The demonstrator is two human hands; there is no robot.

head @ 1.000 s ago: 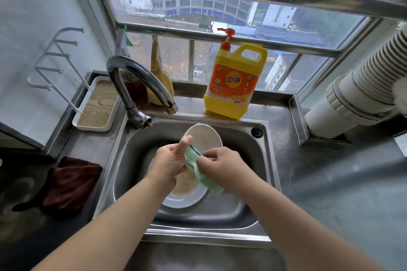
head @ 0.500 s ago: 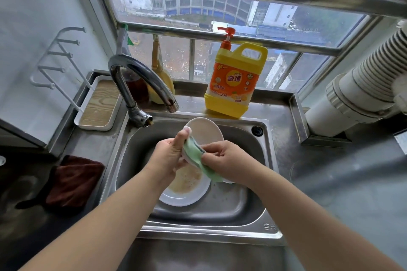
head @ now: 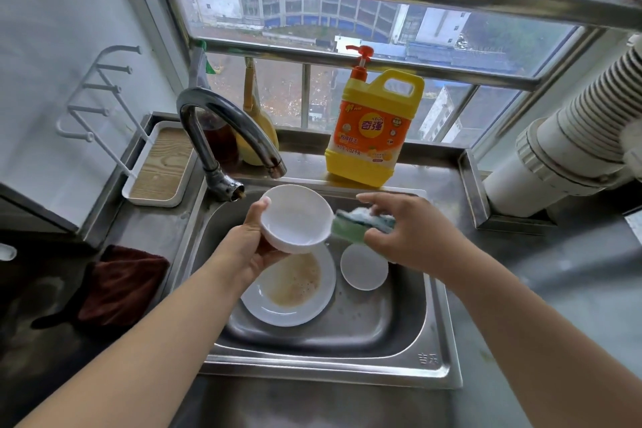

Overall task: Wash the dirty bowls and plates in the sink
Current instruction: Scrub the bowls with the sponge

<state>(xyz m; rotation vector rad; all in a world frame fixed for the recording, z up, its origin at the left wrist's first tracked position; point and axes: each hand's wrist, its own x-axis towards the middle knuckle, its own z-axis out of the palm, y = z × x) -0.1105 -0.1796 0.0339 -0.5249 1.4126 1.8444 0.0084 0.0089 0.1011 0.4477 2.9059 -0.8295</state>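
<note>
Holding a white bowl (head: 295,217) above the steel sink (head: 430,334), the left hand (head: 255,247) has its thumb hooked over the near-left rim and its fingers curled beneath the base, so that grip is grasping the bowl. The bowl is tilted, its open mouth facing up and toward the camera, with its inside looking white and clean. It hangs over the far-left part of the basin, just below the spout of the curved faucet (head: 222,135), and no water is seen running.

The right hand (head: 406,233) pinches a green sponge (head: 361,224) between thumb and fingers; this grip is clenched on the sponge, with the forefinger stretched out above it. The sponge's long axis runs left to right, its left end touching or just beside the bowl's right rim, and white foam sits on its upper face.

On the sink floor lies a white plate (head: 288,288), flat and face up, smeared with brownish residue across its middle; the held bowl overlaps its far edge in this view. Just right of the plate rests a small white dish (head: 364,267), partly covered by the right hand.

Behind the sink, on the steel worktop (head: 556,271), a yellow and orange detergent bottle (head: 373,132) stands upright with its red pump pointing left. A dark red cloth (head: 125,283) lies on the worktop left of the sink, and a white tray (head: 158,168) with a wood-grain base sits beside the faucet.
</note>
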